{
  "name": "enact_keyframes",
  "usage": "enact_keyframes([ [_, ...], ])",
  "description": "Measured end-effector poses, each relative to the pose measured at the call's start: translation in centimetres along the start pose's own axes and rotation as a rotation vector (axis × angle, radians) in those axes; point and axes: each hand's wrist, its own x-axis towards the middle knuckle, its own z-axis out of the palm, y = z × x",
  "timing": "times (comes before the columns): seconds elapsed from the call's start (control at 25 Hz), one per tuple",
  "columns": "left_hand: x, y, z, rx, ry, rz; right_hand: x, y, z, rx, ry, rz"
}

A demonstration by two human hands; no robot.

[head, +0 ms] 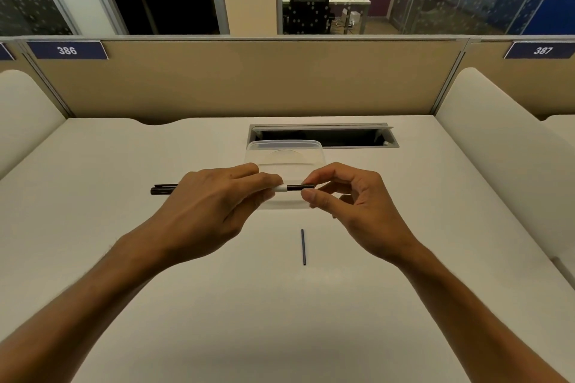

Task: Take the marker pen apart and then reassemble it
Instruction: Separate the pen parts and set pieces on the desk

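- marker pen (281,188) is held above desk (124,242), long axis 9-to-3
- left hand (211,205) closed on barrel; right hand (342,199) pinches dark end piece (300,187)
- thin rod (303,246) lies at 6 o'clock, loose, nearer right hand

Showing a pale cream desk (124,258) filling the lower frame, running up to a tan partition at mid-height. Lying directly on it, just below centre: a thin dark blue rod (303,247), pointing up-frame. Sitting above centre: a clear plastic container (286,152), partly hidden. Opening at upper centre-right, just behind the container: a rectangular cable slot (323,135) cut into the surface.
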Motion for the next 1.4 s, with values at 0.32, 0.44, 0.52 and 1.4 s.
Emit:
enact_keyframes([
  [0.32,-0.5,-1.0,1.3,0.004,-0.025,-0.004,-0.5,1.0,0.0,-0.135,0.028,0.005],
  [0.44,-0.9,-1.4,1.7,0.006,-0.036,0.004,-0.5,1.3,0.0,-0.236,-0.018,-0.006],
  [0.52,-1.1,-1.9,2.1,0.001,-0.032,-0.002,-0.5,1.6,-0.1,-0.262,-0.04,-0.009],
  [1.4,-4.3,-5.4,7.2,-0.152,0.018,-0.262,-1.9,16.8,12.6,-0.686,0.098,0.377],
])
